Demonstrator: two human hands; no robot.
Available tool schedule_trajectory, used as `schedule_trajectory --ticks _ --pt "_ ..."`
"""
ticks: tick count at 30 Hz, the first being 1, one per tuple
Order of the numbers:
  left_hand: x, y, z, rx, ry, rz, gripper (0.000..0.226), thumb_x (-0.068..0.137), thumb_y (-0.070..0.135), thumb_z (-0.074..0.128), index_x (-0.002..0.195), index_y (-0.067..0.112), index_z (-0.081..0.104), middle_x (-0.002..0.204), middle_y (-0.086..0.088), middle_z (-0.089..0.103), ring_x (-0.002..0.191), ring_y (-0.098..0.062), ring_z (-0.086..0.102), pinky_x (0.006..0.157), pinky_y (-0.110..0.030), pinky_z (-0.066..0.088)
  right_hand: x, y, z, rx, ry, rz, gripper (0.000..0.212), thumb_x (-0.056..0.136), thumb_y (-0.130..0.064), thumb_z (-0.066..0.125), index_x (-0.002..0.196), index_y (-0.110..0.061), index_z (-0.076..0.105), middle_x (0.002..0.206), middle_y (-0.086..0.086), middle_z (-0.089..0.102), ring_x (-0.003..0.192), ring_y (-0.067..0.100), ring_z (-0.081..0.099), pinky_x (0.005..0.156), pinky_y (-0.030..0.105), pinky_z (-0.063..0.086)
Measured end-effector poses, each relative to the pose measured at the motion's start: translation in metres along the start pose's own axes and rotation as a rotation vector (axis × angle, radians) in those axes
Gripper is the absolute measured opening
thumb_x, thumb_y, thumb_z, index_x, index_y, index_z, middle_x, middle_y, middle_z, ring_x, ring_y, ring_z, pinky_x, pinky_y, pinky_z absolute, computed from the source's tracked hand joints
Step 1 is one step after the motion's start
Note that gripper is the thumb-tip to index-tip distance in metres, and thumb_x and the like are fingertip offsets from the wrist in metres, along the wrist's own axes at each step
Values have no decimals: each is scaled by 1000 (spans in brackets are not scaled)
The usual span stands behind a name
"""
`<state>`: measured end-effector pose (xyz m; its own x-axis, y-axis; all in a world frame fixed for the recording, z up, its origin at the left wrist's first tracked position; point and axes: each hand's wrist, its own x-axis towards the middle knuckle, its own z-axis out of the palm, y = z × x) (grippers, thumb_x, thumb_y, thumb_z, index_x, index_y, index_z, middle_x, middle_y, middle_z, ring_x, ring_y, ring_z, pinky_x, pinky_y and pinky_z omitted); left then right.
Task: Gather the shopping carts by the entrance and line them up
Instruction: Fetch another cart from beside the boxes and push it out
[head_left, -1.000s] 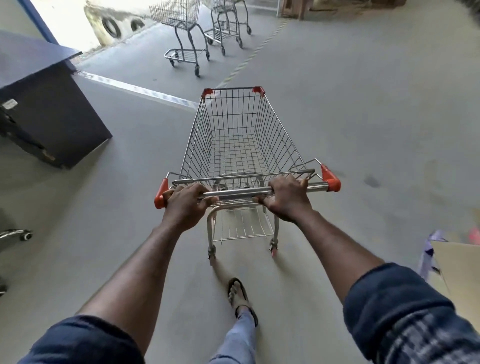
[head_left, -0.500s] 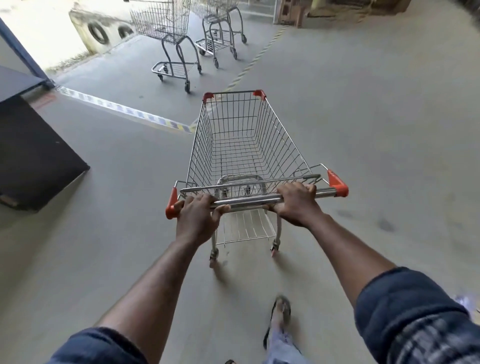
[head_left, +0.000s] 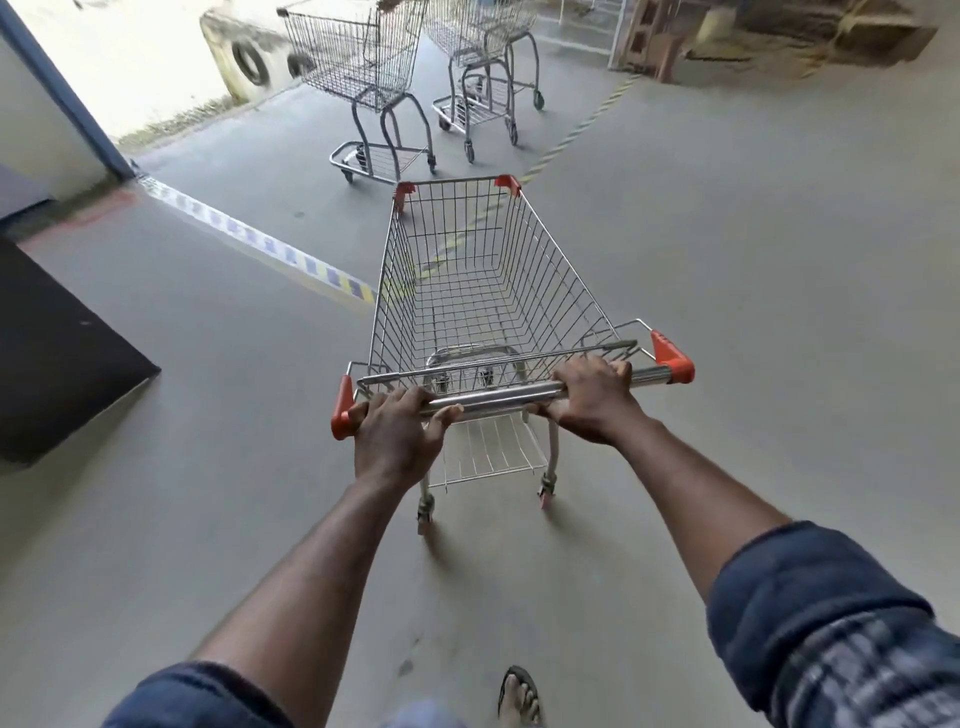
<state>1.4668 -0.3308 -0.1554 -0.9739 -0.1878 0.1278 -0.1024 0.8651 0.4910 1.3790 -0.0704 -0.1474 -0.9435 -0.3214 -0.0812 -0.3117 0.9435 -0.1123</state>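
Note:
A wire shopping cart (head_left: 467, 291) with orange corner caps stands right in front of me, its basket empty. My left hand (head_left: 397, 434) grips the left end of its metal handle bar (head_left: 498, 399). My right hand (head_left: 592, 397) grips the bar toward its right end. Ahead, two more empty carts stand near the bright entrance: one cart (head_left: 358, 67) on the left and a second cart (head_left: 480, 47) just right of it. The front of my cart points at the gap between them, a short way off.
A dark cabinet (head_left: 57, 353) stands at the left on the grey concrete floor. A striped line (head_left: 260, 247) crosses the floor toward the doorway post (head_left: 62, 98). Stacked wooden pallets (head_left: 779, 31) sit at the back right. My sandalled foot (head_left: 519, 696) is below.
I have pushed the cart forward across the striped line. The two parked carts are now much closer, and the dark cabinet has slid back to my left.

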Motion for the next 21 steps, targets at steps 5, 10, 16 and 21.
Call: schedule_trajectory --ticks 5,10,16,21 --pt "96 17 30 12 87 -42 39 88 62 55 103 27 66 99 7 66 98 -19 52 88 -38 41 108 41 -21 28 12 -98 47 79 -78 52 87 -32 47 96 -8 52 106 22 50 84 39 24" --pt "205 32 64 31 170 -67 35 89 56 59 106 27 66 101 7 66 97 -20 53 87 -36 39 240 81 -33 62 77 -141 61 65 -85 38 78 -27 53 88 -7 58 96 23 55 73 35 17" --pt "352 40 93 86 221 -120 34 90 58 57 105 29 65 98 7 65 96 -22 54 86 -39 40 409 118 -48 48 47 -201 64 66 -89 41 78 -27 54 88 -7 55 94 20 51 74 36 19" --pt "473 35 101 47 184 -175 35 90 58 57 107 28 65 101 6 65 100 -22 54 89 -41 43 538 129 -61 39 33 -210 57 73 -84 53 76 -27 53 86 -5 54 92 22 49 74 36 19"
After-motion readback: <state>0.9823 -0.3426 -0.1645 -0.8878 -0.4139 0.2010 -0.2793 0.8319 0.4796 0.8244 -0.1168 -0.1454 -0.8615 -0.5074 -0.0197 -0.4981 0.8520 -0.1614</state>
